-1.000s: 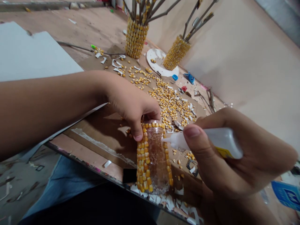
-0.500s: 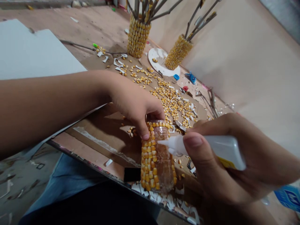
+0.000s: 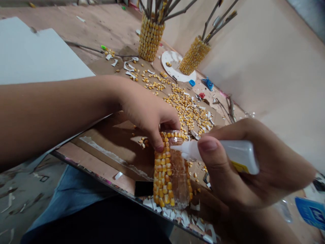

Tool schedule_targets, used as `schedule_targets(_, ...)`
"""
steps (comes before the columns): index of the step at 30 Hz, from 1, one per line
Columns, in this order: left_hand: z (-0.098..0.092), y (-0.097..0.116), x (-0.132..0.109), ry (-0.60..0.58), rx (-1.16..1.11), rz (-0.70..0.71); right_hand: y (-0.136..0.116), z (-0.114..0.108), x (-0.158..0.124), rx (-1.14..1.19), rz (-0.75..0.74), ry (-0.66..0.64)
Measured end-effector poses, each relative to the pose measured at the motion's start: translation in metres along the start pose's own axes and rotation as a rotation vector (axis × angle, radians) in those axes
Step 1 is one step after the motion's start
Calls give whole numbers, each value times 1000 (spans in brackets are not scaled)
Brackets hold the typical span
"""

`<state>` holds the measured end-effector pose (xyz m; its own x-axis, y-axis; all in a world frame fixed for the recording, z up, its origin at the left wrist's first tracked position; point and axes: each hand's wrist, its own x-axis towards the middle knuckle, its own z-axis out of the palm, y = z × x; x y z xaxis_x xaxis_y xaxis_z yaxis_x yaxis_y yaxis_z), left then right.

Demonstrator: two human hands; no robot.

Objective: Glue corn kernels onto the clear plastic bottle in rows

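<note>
A clear plastic bottle [image 3: 179,176], partly covered with rows of corn kernels, lies tilted near the table's front edge. My left hand [image 3: 154,115] grips its upper end, the thumb on the kernels and the fingers curled over the far side, partly hidden. In my right hand [image 3: 236,162] is a white glue bottle [image 3: 241,154], held between thumb and fingers. Its narrow nozzle points left and its tip is at the bare strip beside the kernel rows. Loose corn kernels [image 3: 186,110] are scattered on the cardboard [image 3: 122,135] behind the bottle.
Two kernel-covered pots [image 3: 151,39] [image 3: 194,56] with twigs stand at the back, one on a white plate [image 3: 167,69]. White sheets [image 3: 43,57] lie at left. Paper scraps [image 3: 182,217] line the front edge. A blue packet [image 3: 311,211] is at right, beneath the pale wall [image 3: 266,67].
My right hand and the glue bottle have moved slightly up and left, bringing the nozzle tip higher along the bare strip. My left hand keeps its hold.
</note>
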<state>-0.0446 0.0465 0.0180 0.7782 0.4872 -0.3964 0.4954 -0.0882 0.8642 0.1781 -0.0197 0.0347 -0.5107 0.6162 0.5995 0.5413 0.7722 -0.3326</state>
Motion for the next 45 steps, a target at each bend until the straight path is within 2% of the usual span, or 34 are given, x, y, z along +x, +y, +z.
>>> schedule_targets(7, 1, -1, 1, -135, 97, 6, 1, 4, 1, 27, 1, 46)
schedule_targets(16, -1, -2, 3, -111, 139, 17, -3, 5, -1, -18, 40, 55)
schedule_targets(22, 0, 0, 1, -78, 96, -9, -2, -1, 0, 28, 23, -1)
schedule_targets(29, 0, 2, 1, -104, 65, 3, -1, -6, 4, 87, 24, -57)
schedule_targets(36, -3, 1, 2, 9, 2, 16, -2, -8, 1, 59, 63, -91)
schedule_targets(41, -3, 1, 1, -18, 16, 10, -2, -9, 1, 81, 86, -135)
schedule_targets(45, -4, 0, 1, -117, 84, -5, -2, -11, 4, 116, 71, -158)
